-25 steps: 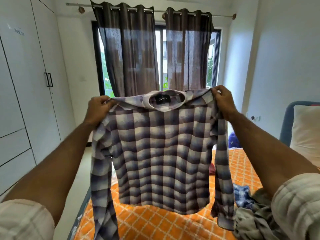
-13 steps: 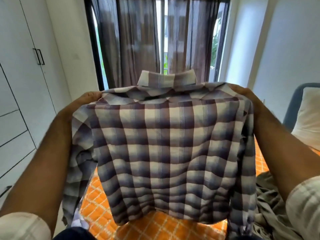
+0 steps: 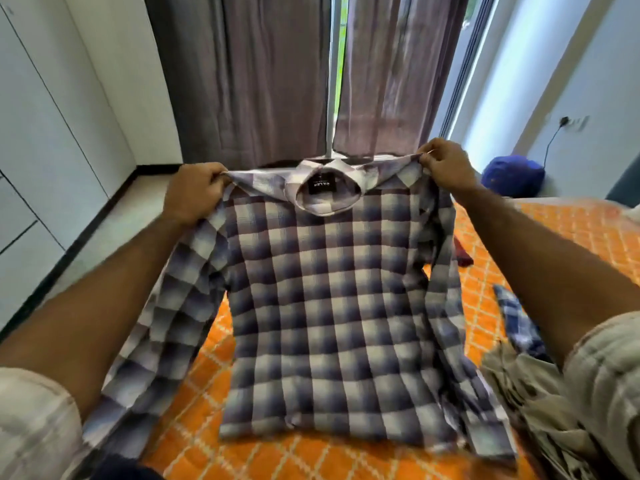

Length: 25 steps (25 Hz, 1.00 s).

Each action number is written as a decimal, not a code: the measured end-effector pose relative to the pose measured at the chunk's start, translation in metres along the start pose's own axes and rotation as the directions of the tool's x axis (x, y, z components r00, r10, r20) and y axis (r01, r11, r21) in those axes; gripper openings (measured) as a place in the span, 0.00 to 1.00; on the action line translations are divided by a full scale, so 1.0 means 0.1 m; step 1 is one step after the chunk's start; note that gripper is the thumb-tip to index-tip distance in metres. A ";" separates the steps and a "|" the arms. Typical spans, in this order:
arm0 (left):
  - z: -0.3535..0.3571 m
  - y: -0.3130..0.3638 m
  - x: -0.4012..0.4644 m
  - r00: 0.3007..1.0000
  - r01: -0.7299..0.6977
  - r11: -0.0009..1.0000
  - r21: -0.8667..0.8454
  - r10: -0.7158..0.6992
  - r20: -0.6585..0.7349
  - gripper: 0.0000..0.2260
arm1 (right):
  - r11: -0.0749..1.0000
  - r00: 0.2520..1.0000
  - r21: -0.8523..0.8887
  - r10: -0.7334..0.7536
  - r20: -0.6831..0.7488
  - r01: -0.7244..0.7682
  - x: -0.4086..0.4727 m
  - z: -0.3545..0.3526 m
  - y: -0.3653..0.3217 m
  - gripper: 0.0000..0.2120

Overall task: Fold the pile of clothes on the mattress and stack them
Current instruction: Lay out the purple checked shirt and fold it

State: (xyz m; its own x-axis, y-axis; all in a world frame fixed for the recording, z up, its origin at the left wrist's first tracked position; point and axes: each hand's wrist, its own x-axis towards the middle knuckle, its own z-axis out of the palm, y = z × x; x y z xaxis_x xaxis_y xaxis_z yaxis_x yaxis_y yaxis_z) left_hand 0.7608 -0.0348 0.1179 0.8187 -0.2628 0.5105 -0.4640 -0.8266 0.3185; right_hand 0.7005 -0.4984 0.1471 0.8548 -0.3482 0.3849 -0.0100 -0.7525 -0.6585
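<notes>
The left hand [image 3: 194,194] and the right hand [image 3: 446,164] each pinched a shoulder of the checked shirt [image 3: 325,306]. It was spread over the orange mattress [image 3: 554,230] (collar far from the person), maybe lying flat. A crumpled beige garment [image 3: 533,410] lay just beside it.

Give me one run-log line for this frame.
step: spreading plaid shirt | left hand: grips shoulder | right hand: pinches shoulder | over orange mattress

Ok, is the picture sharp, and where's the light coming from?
Head view: daylight enters through the gap between the curtains; the plaid shirt blurs toward its hem and sleeves; the wardrobe lines lean from wide-angle distortion.
</notes>
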 end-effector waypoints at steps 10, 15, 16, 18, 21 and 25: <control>1.61 -0.36 0.55 0.941 0.316 0.930 0.186 -0.333 0.067 0.13 | 0.968 0.962 -0.070 0.248 0.110 -0.241 0.51 1.50 0.86 0.11; 2.11 -0.45 0.28 0.866 0.391 0.886 -0.250 -0.262 0.426 0.39 | 0.940 0.896 0.199 0.177 0.408 -0.276 0.25 1.90 1.16 0.33; 2.21 -0.43 0.06 0.852 0.354 0.903 -0.244 -0.203 0.483 0.38 | 0.962 0.878 0.133 0.156 0.452 -0.239 0.05 1.97 1.27 0.32; 2.43 -0.46 -0.44 0.818 0.259 0.949 -0.181 -0.116 0.564 0.29 | 0.986 0.831 0.009 0.133 0.541 -0.164 -0.45 2.02 1.49 0.27; 2.66 -0.44 -1.13 0.729 0.069 0.990 0.121 -0.133 0.671 0.29 | 0.974 0.788 -0.093 0.222 0.574 -0.207 -1.20 1.96 1.77 0.23; 2.44 -0.10 -1.92 0.777 0.155 0.938 0.310 -0.310 0.548 0.31 | 0.931 0.843 -0.345 0.278 0.460 -0.119 -1.95 1.70 1.96 0.24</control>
State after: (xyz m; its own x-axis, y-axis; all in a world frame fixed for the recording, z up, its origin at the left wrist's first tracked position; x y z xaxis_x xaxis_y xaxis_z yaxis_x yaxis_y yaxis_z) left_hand 0.6904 -0.0973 -0.1779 0.9652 -0.2205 -0.1403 -0.2028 -0.9705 0.1301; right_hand 0.6197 -0.4833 -0.1669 0.9568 -0.2457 -0.1557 -0.2898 -0.8520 -0.4361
